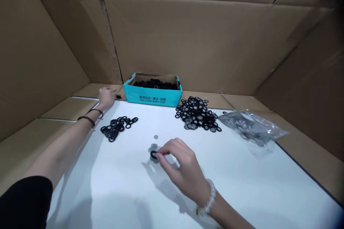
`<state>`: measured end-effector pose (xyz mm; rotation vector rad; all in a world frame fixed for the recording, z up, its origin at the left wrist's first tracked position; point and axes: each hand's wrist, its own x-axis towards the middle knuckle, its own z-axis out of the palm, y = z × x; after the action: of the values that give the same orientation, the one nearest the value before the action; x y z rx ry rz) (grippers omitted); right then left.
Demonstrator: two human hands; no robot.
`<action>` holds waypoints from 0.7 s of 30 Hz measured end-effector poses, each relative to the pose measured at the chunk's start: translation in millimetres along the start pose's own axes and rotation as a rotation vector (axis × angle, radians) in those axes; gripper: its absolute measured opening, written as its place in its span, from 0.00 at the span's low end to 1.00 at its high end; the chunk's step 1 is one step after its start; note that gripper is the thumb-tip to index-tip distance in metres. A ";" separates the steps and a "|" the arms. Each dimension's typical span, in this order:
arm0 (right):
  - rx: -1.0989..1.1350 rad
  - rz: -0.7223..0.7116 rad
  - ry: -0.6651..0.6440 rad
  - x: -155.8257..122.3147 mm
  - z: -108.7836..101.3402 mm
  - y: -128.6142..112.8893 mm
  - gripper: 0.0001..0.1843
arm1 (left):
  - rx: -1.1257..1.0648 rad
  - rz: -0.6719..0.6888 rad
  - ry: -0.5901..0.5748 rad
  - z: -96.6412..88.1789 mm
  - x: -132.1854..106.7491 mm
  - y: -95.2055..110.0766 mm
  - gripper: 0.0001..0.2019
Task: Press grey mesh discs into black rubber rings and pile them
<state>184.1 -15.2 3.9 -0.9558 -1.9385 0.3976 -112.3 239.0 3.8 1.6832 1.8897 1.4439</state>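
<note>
My right hand (180,164) rests near the middle of the white table (242,186), its fingertips pinching a black rubber ring (153,155) that lies over small grey mesh discs (154,146). One more grey disc (156,137) lies alone just beyond. My left hand (106,97) reaches far left to the table's back edge, fingers curled around a few small black rings (118,96). A loose pile of plain black rings (117,127) lies right of my left wrist.
A teal box (152,94) of black rings stands at the back. To its right lies a heap of rings with mesh inserts (197,113), then a clear plastic bag (251,126) of parts. Cardboard walls (188,43) enclose the table.
</note>
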 end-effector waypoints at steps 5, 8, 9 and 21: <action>-0.004 0.039 0.060 0.2 2.6 3.0 0.07 | -0.055 0.074 0.069 -14.1 -77.5 51.9 0.10; -0.023 0.067 0.140 -0.3 4.9 3.3 0.08 | -0.264 0.082 -0.361 -21.5 -168.0 84.6 0.12; -0.037 0.071 0.160 -0.7 5.7 3.9 0.08 | -0.396 0.029 -0.564 -22.3 -196.6 93.6 0.14; -0.120 0.182 -0.032 -2.6 8.8 38.8 0.08 | -0.677 -0.333 -0.667 -6.9 -245.4 88.8 0.13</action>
<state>195.5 8.8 -25.8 -1.2155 -1.9277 0.4058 16.0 13.7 -27.5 1.2212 1.0794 1.0296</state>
